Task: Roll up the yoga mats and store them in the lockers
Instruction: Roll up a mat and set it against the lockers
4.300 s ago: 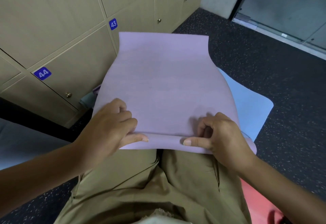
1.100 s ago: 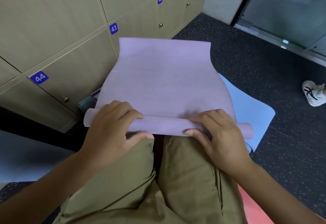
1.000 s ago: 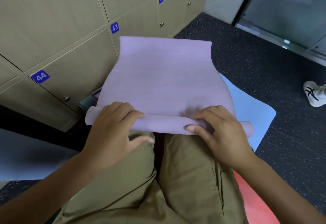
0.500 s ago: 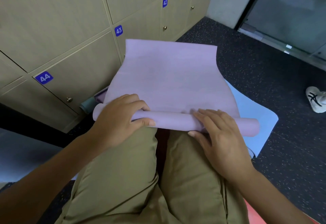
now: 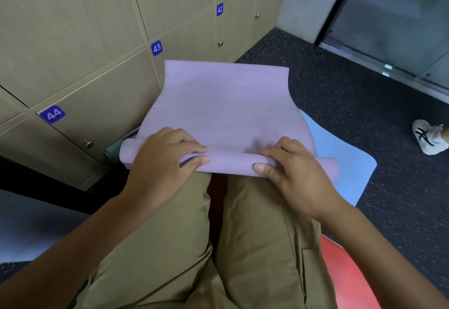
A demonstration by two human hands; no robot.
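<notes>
A lilac yoga mat [image 5: 226,104] lies stretched out ahead of my knees, its near end wound into a thin roll [image 5: 230,161]. My left hand [image 5: 162,163] grips the roll's left part, fingers over the top and thumb underneath. My right hand [image 5: 289,170] grips the right part the same way. Under the lilac mat lies a light blue mat [image 5: 345,160], showing on the right. A red mat [image 5: 345,269] shows by my right leg. Closed beige lockers [image 5: 102,85] numbered 41 to 44 stand along the left.
A dark teal rolled thing [image 5: 112,149] lies against the locker base left of the roll. Another person's white shoe [image 5: 428,137] stands on the dark speckled floor at the right. A glass door [image 5: 393,17] is at the back right.
The near end of the lilac mat went from a single fold to a thin roll, which has moved away from me along the mat. Both hands stayed on it, re-gripping.
</notes>
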